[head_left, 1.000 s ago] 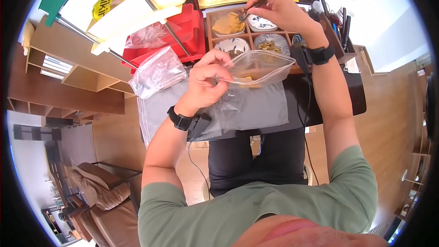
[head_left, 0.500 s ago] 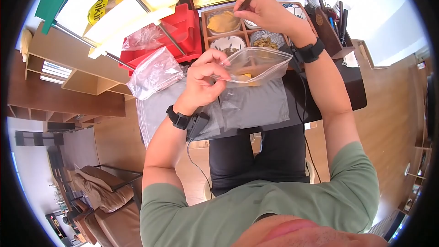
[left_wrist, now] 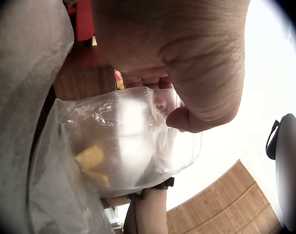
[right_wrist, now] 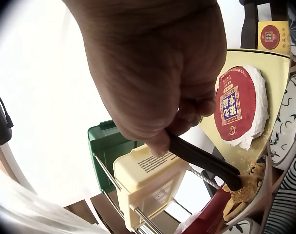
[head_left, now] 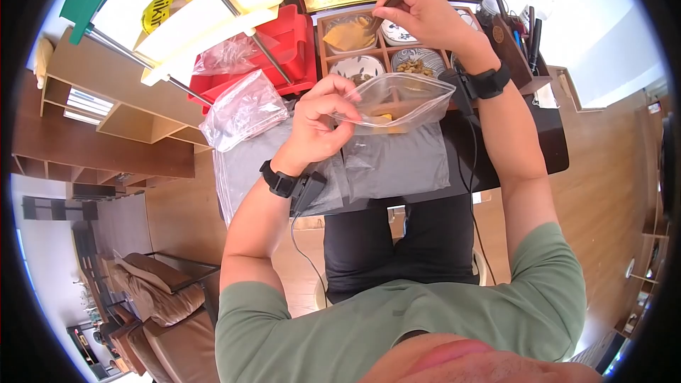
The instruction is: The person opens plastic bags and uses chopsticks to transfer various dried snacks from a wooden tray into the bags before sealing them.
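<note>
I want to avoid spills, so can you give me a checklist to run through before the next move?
1. Clear, soft plastic bag: mouth spread open. Ok.
2. Left hand: holds one end of the bag's mouth. Ok.
3. Right hand: holds the slim, dark, stick-like tool. Ok.
4. Tool's tip: at the thin, irregular orange-yellow pieces. Ok.
5. A piece firmly caught by the tool: cannot tell.
6. Tool positioned over the bag's mouth: not ok, its tip is beyond it.

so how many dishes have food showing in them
3: the yellow-slice dish, back left; the dark-bit dish, nearer the person; the brown-piece dish, right of that. Others may be hidden.
</note>
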`<state>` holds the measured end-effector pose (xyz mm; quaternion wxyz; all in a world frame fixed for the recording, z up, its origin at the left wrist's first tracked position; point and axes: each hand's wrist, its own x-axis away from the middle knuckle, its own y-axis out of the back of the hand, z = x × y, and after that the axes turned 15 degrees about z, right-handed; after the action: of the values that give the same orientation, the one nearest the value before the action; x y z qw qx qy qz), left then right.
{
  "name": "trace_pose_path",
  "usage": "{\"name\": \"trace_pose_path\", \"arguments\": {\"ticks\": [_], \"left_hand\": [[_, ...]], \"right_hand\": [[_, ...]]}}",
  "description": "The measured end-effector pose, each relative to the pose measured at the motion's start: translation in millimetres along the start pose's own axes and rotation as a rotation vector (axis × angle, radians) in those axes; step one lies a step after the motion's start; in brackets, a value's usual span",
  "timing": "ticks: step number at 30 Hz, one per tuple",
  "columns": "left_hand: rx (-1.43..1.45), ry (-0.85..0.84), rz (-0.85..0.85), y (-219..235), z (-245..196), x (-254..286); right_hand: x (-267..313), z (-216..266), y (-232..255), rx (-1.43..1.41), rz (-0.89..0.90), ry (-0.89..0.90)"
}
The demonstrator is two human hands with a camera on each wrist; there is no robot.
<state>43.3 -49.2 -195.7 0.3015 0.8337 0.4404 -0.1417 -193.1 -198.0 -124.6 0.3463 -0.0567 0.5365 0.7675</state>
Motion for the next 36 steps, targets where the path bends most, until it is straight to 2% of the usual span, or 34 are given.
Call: {"name": "trace_pose_path", "arguments": {"ticks": [2,8,10,14,15,17,19,20,21,24,26,27,29,30,32,34,36], "left_hand": [[0.008,0.016,-0.007,-1,0,0],[0.011,0.03,-0.008,-1,1,0],[0.012,0.031,-0.012,-1,0,0],[-0.003,0.025,-0.052,-2,3,-1],[0.002,0.033,-0.063,-3,3,0],[-0.023,0.046,-0.06,-1,1,-1],[-0.022,0.058,-0.07,-1,1,-1],[-0.027,0.036,-0.071,-1,2,-1],[-0.033,0.012,-0.072,-1,3,-1],[-0.028,0.009,-0.076,-2,2,-1],[-0.02,0.002,-0.073,-2,2,-1],[-0.012,-0.002,-0.072,-2,2,0],[-0.005,-0.007,-0.07,-2,1,-1],[0.004,0.0,-0.07,-3,-1,-1],[0.012,0.005,-0.072,-2,-1,-1],[0.021,0.011,-0.056,-2,0,0],[0.014,0.007,-0.048,-2,1,1]], "right_hand": [[0,-4,2,0.016,-0.022,0.017],[3,1,12,0.036,0.022,-0.08],[5,3,16,0.034,-0.037,0.013],[7,12,34,-0.088,-0.034,0.033],[9,51,59,-0.1,-0.02,0.002],[11,56,66,-0.134,-0.1,0.187],[20,71,76,-0.374,-0.043,0.205],[17,69,77,-0.396,-0.032,0.379],[19,70,83,-0.419,0.038,0.414],[33,80,76,-0.457,0.07,0.33],[28,90,68,-0.382,0.202,0.24],[25,91,66,-0.382,0.2,0.24],[20,90,63,-0.294,0.471,0.188],[17,81,62,-0.198,0.529,0.228],[18,80,55,-0.227,0.559,0.18],[19,79,53,-0.244,0.667,0.026],[18,79,57,-0.262,0.66,0.04]]}}
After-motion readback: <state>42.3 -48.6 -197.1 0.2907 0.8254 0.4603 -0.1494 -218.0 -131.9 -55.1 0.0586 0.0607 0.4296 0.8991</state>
